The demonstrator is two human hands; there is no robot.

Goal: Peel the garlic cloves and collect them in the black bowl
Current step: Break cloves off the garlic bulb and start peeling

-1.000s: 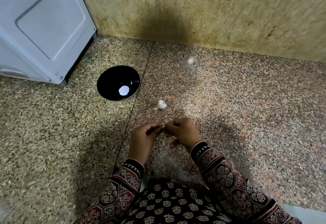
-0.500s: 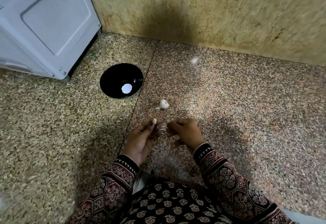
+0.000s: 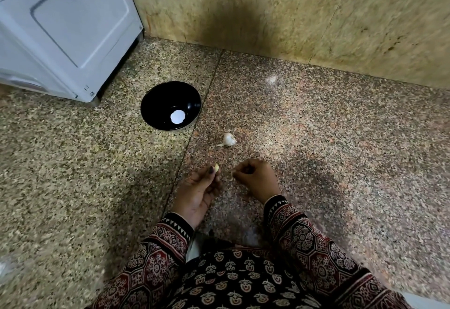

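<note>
We are pinching a small pale garlic clove at the fingertips of our left hand, palm turned up, low over the speckled floor. Our right hand is hovering just beside it, not touching, fingers curled in (whether they are nipping a scrap of skin, we cannot tell). The black bowl is sitting ahead and to the left of the clove, on the left hand's side, so we are judging that hand the nearer one for the drop. The garlic bulb is lying ahead of both hands, just right of that path.
</note>
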